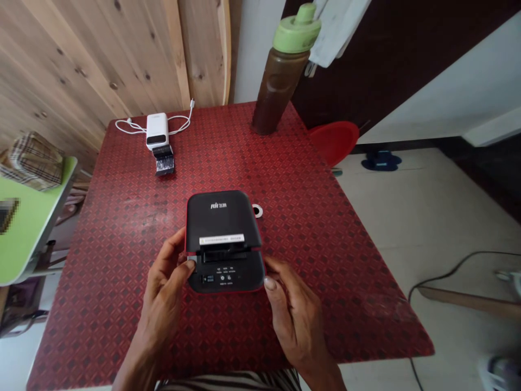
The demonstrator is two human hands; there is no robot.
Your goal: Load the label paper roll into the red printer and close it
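A black desktop label printer (222, 217) with red trim sits on the red patterned table (122, 260), its lid raised or ajar at the front slot. My left hand (165, 282) grips its left side, with the thumb beside a small white piece at the front corner. My right hand (293, 309) holds the right side, fingertips against the casing. Behind the printer lies a small white ring (257, 210), partly hidden by it. Farther back stand a white power adapter (157, 130) with a looped white cable and a black roll of wrapped material (164, 163).
A brown bottle with a green cap (280, 81) stands at the table's far edge. A red plastic stool (334, 142) is beyond the right corner. A wooden wall runs along the left, with a green desk (28, 233) and plaid bag (35, 162) below it.
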